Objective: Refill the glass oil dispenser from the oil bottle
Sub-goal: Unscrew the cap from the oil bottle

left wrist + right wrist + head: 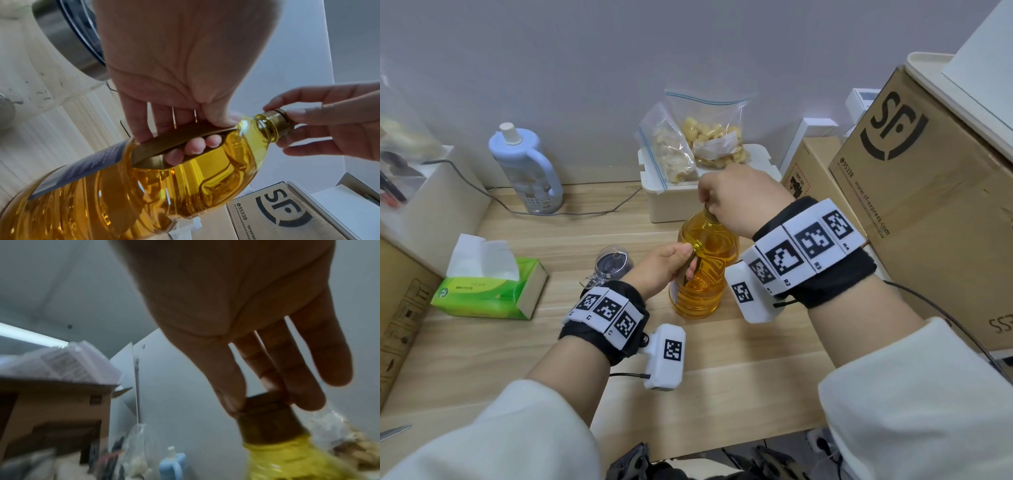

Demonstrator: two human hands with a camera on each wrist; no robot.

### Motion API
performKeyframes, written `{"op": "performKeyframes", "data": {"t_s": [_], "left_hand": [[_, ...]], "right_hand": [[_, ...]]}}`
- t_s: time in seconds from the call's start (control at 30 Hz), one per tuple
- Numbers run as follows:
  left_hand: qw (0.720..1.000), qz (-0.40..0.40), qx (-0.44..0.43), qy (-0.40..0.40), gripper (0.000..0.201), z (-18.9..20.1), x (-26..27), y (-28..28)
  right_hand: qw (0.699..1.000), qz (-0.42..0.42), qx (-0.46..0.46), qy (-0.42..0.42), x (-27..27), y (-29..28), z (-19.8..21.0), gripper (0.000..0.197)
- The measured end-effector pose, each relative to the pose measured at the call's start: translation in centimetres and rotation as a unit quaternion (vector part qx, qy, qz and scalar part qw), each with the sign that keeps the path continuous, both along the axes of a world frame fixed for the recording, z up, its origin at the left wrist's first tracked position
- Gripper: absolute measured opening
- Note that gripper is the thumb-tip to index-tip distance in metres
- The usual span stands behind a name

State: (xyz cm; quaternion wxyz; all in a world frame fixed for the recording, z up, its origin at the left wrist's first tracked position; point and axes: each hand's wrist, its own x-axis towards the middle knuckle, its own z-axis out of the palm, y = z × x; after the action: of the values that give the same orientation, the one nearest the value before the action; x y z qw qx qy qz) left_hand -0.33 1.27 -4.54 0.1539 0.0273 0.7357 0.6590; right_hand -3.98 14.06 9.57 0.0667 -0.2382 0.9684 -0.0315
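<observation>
A plastic oil bottle full of golden oil stands upright on the wooden table. My left hand grips its gold side handle, fingers curled through it. My right hand pinches the gold cap on the bottle's neck with thumb and fingertips; the cap sits on the neck. The glass oil dispenser, clear with a hinged lid, stands just left of the bottle, behind my left hand; its metal collar shows in the left wrist view.
A green tissue box lies at the left. A blue and white jug and a cable are at the back. Bags of snacks rest on a white box. Cardboard boxes crowd the right side.
</observation>
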Motion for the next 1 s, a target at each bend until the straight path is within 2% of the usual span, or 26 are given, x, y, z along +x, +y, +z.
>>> {"op": "performKeyframes", "data": {"t_s": [0.07, 0.17, 0.23, 0.33, 0.4, 0.47, 0.53, 0.63, 0.7, 0.77, 0.8, 0.93, 1.0], "left_hand": [[1.0, 0.003, 0.003, 0.0, 0.042, -0.11, -0.01, -0.01], [1.0, 0.007, 0.009, 0.0, 0.042, -0.22, -0.05, 0.02], [1.0, 0.005, 0.008, 0.0, 0.042, -0.23, -0.03, 0.0], [1.0, 0.003, 0.01, 0.0, 0.042, -0.18, -0.02, 0.05], [1.0, 0.003, 0.014, 0.0, 0.041, -0.24, -0.07, 0.05], [1.0, 0.002, 0.013, 0.0, 0.041, -0.3, -0.12, 0.02], [1.0, -0.001, 0.008, 0.0, 0.041, -0.27, -0.1, -0.02], [1.0, -0.003, 0.005, 0.002, 0.042, -0.24, -0.06, -0.06], [1.0, -0.002, 0.003, 0.001, 0.042, -0.21, -0.1, -0.06], [1.0, -0.005, 0.003, 0.003, 0.043, -0.25, -0.14, -0.05], [1.0, -0.006, 0.002, 0.004, 0.043, -0.25, -0.13, -0.07], [1.0, -0.006, -0.005, 0.005, 0.043, -0.12, -0.14, -0.18], [1.0, -0.007, -0.003, 0.004, 0.042, -0.08, -0.12, -0.1]], "right_hand": [[1.0, -0.019, -0.009, -0.01, 0.09, -0.21, 0.23, 0.022], [0.996, -0.073, 0.015, 0.041, 0.29, -0.79, 0.03, 0.045], [0.996, -0.076, 0.02, 0.052, 0.22, -0.98, -0.33, 0.037], [0.999, -0.05, -0.01, 0.001, -0.24, -0.5, -0.28, 0.016], [0.997, -0.062, -0.03, -0.026, -0.24, -0.35, -0.02, 0.027], [0.996, -0.092, -0.008, 0.005, 0.04, -0.58, 0.11, 0.042], [0.994, -0.101, 0.014, 0.033, 0.08, -0.8, -0.08, 0.038], [0.998, -0.069, -0.006, -0.005, -0.26, -0.73, -0.18, 0.017], [0.997, -0.07, -0.02, -0.021, -0.3, -0.67, 0.05, 0.023], [0.996, -0.094, -0.007, -0.01, -0.15, -0.82, 0.18, 0.038], [0.995, -0.1, 0.005, -0.002, -0.11, -0.85, 0.1, 0.041], [0.997, -0.074, -0.006, -0.018, -0.18, -0.45, -0.09, 0.03], [0.996, -0.092, -0.002, -0.005, -0.04, -0.42, 0.07, 0.043]]}}
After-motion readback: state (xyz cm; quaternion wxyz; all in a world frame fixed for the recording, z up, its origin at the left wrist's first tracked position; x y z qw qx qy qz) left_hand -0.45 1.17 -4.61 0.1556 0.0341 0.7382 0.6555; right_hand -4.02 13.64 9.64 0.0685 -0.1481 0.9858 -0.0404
